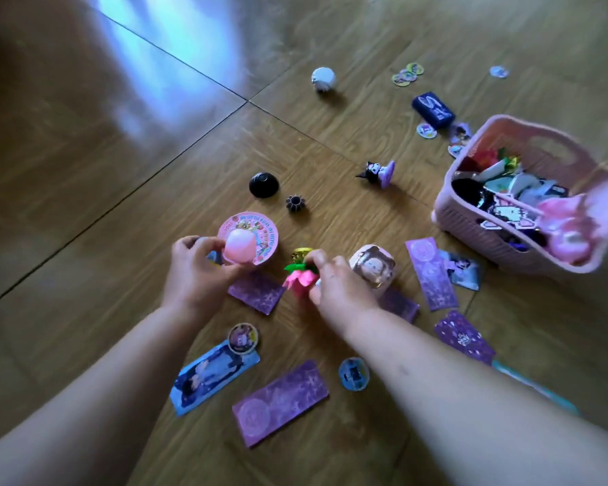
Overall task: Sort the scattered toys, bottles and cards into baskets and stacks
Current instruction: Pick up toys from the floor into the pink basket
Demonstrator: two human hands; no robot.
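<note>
Purple card point(279, 403), left grip point(193, 271) round pink egg point(239, 249), right grip point(341, 289) pinching flower toy point(297, 278) (lid point(260, 233) print blurred)

a wood-grain floor point(120, 117) shines glossy, mirroring pale light; the pink basket point(478, 240) is ribbed plastic with a matt look; the purple card point(281, 401) looks like printed paper with a faint sheen; the pink egg point(238, 248), black dome point(264, 184) and flower toy point(297, 280) look like smooth moulded plastic

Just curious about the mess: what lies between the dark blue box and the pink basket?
Head view: a round sticker and a few picture cards lie on the floor between box and basket.
</note>
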